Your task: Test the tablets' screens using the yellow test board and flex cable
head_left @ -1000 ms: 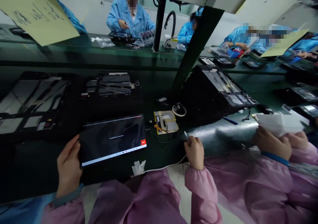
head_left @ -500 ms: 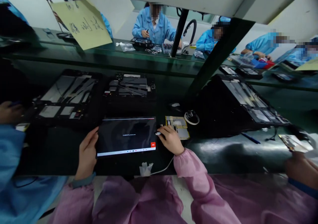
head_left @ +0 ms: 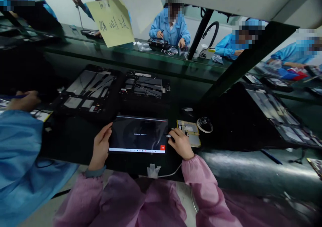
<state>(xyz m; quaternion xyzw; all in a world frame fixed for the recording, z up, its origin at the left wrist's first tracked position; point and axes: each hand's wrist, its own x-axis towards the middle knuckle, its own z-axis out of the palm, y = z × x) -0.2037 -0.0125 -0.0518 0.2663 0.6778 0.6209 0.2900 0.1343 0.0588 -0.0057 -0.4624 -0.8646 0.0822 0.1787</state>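
Observation:
In the head view, a tablet (head_left: 138,133) lies in front of me with its dark screen lit, a line of small text in the middle and a red square at lower right. My left hand (head_left: 101,146) grips its left edge, thumb on top. At the right edge, my right hand (head_left: 181,143) pinches a cable plug (head_left: 168,136) whose metal end meets the tablet's side; whether it is inserted I cannot tell. A white cable (head_left: 171,174) runs from below my right wrist to a piece of clear tape (head_left: 153,170) at the bench edge.
Yellow-edged battery packs (head_left: 193,139) and a coiled white cable (head_left: 205,125) lie to the right. Opened tablets (head_left: 87,89) rest behind, with more on black cloth (head_left: 231,119). A co-worker's blue sleeve (head_left: 21,133) is close on my left. A dark post (head_left: 241,59) slants across.
The camera has turned left, so the scene sits further right. Both hands keep their hold on the tablet and plug. The left co-worker's hand has come further into view; the right one has left it.

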